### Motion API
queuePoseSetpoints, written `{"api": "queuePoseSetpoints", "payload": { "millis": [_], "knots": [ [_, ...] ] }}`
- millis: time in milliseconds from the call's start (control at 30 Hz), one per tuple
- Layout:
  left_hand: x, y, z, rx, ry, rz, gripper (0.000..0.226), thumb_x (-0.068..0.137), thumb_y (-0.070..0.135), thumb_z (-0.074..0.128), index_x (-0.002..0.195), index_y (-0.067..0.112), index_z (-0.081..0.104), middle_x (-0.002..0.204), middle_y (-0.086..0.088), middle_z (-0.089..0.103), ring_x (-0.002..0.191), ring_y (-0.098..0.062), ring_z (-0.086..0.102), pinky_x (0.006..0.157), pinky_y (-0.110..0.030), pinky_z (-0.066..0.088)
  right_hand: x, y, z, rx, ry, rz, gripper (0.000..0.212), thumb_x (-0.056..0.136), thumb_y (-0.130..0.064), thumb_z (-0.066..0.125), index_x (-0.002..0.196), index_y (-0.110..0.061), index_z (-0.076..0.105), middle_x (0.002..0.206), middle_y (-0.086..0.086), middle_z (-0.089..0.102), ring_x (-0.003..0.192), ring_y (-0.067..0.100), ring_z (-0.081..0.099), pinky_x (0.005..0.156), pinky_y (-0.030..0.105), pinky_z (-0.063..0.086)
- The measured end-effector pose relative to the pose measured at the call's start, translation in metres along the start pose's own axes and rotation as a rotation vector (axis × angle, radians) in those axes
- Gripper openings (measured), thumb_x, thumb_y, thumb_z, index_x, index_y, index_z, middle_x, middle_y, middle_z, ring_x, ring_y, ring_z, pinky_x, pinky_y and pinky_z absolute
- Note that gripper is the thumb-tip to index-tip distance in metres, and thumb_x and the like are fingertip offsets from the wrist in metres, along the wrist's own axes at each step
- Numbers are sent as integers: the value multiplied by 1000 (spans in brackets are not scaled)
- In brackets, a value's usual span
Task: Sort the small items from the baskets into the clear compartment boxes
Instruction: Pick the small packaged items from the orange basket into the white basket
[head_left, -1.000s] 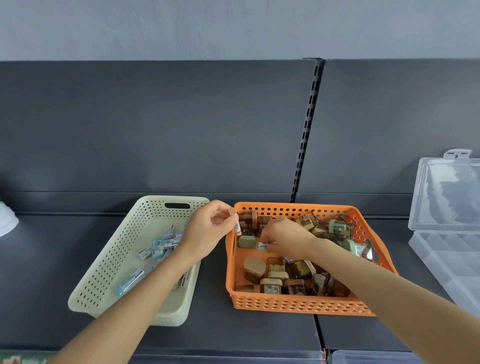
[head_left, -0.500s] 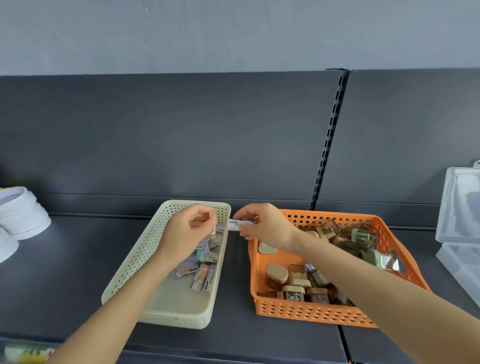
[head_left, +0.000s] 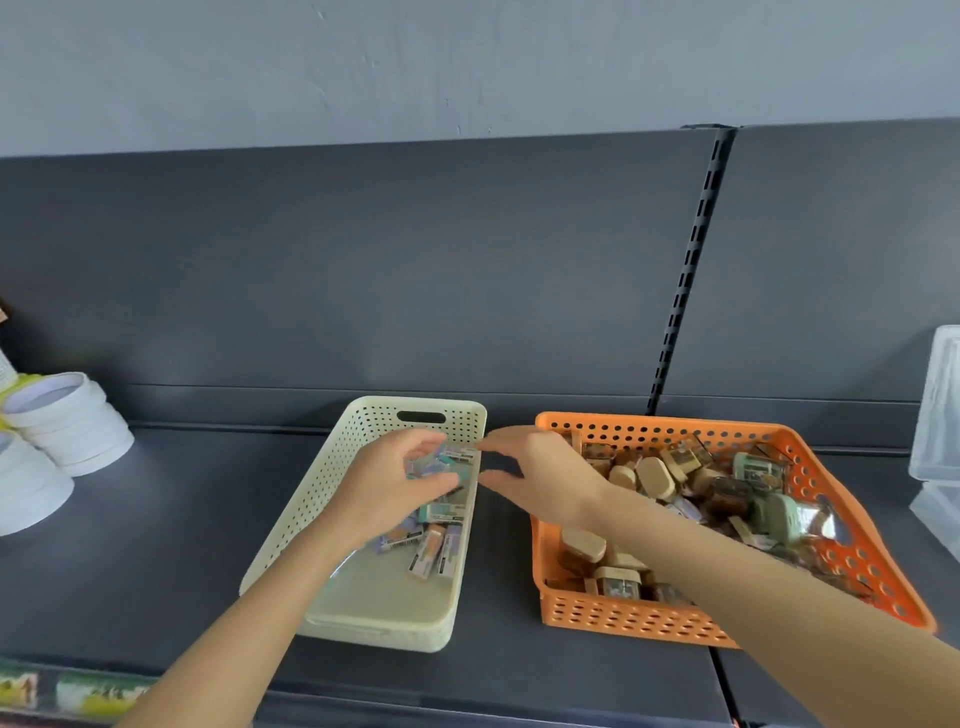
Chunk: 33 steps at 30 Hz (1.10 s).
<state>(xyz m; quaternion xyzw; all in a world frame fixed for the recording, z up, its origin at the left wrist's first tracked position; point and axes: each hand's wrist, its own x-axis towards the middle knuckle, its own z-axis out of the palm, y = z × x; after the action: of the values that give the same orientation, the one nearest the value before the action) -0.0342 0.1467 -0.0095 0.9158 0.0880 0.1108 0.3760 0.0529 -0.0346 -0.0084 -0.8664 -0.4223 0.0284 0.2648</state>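
Note:
A cream perforated basket (head_left: 322, 499) on the dark shelf holds several small pastel packets (head_left: 434, 545). To its right an orange basket (head_left: 883, 587) is full of small beige, brown and green items (head_left: 654, 475). My left hand (head_left: 387, 486) hovers inside the cream basket over the packets, fingers loosely spread, holding nothing. My right hand (head_left: 540, 470) reaches across the gap to the cream basket's right rim, finger and thumb apart and empty. A clear compartment box (head_left: 937, 410) shows only partly at the right edge.
A stack of white round lids (head_left: 67, 421) lies at the far left of the shelf. A slotted upright strip (head_left: 685, 275) runs down the dark back panel. Printed labels (head_left: 78, 693) line the shelf's front edge.
Both hands moved left from the orange basket to the cream one. The small packets they pinched have been let go, and both hands have opened. The view shifted left.

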Motion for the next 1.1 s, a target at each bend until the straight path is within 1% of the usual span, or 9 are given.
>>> {"api": "queuePoseSetpoints", "payload": {
  "millis": [167, 233, 433, 567, 667, 767, 867, 1000, 1100],
  "knots": [
    [7, 29, 21, 6, -112, 108, 53, 78, 33, 75, 127, 33, 55, 124, 20, 55, 115, 6, 50, 96, -15, 39, -37, 40, -32, -7, 17, 108, 50, 90, -38, 61, 135, -19, 52, 135, -4, 55, 123, 14, 50, 98, 21, 40],
    [10, 40, 30, 19, -142, 150, 55, 78, 34, 75, 129, 31, 54, 127, 19, 54, 118, 5, 48, 100, -20, 39, -51, 53, -43, -12, 30, 144, 51, 89, -37, 63, 135, -20, 51, 135, -4, 55, 122, 11, 51, 94, 16, 38],
    [18, 59, 52, 81, -210, 218, 60, 76, 42, 75, 131, 34, 52, 132, 18, 52, 119, 3, 46, 103, -30, 43, -78, 86, -64, -66, 35, 263, 57, 88, -35, 64, 139, -19, 46, 140, -3, 50, 127, 14, 47, 101, 23, 35],
    [23, 70, 65, 148, -231, 263, 61, 79, 41, 73, 134, 34, 48, 135, 18, 46, 114, 4, 41, 94, -20, 37, -90, 99, -74, -108, 53, 261, 52, 90, -27, 63, 138, -18, 48, 139, -2, 51, 125, 13, 48, 100, 21, 36],
    [32, 79, 77, 250, -260, 318, 62, 82, 42, 69, 138, 31, 44, 141, 14, 43, 124, -2, 42, 96, -18, 34, -95, 105, -77, -115, 45, 252, 54, 89, -26, 65, 139, -19, 46, 139, -2, 51, 125, 12, 48, 97, 18, 35],
    [46, 84, 91, 383, -293, 335, 64, 87, 42, 63, 144, 28, 37, 148, 10, 36, 134, -8, 35, 105, -25, 33, -93, 110, -76, -132, 22, 216, 52, 89, -24, 65, 138, -20, 48, 138, -4, 52, 124, 12, 48, 97, 17, 34],
    [60, 86, 104, 562, -310, 348, 64, 92, 37, 58, 148, 24, 30, 153, 4, 32, 141, -14, 26, 113, -35, 27, -87, 119, -71, -152, -17, 210, 52, 89, -24, 64, 138, -20, 48, 138, -3, 53, 125, 13, 48, 103, 25, 39],
    [70, 84, 113, 761, -277, 374, 61, 92, 34, 57, 146, 25, 31, 147, 3, 37, 136, -19, 30, 113, -42, 21, -80, 130, -66, -233, -59, 147, 47, 91, -20, 60, 137, -18, 50, 136, -2, 54, 124, 15, 49, 101, 26, 41],
    [71, 82, 114, 842, -255, 403, 52, 93, 31, 57, 142, 28, 40, 137, 3, 45, 129, -20, 34, 110, -42, 23, -76, 133, -63, -381, -125, 79, 42, 90, -6, 55, 131, -15, 53, 130, 3, 53, 119, 22, 51, 96, 34, 48]
  ]
}}
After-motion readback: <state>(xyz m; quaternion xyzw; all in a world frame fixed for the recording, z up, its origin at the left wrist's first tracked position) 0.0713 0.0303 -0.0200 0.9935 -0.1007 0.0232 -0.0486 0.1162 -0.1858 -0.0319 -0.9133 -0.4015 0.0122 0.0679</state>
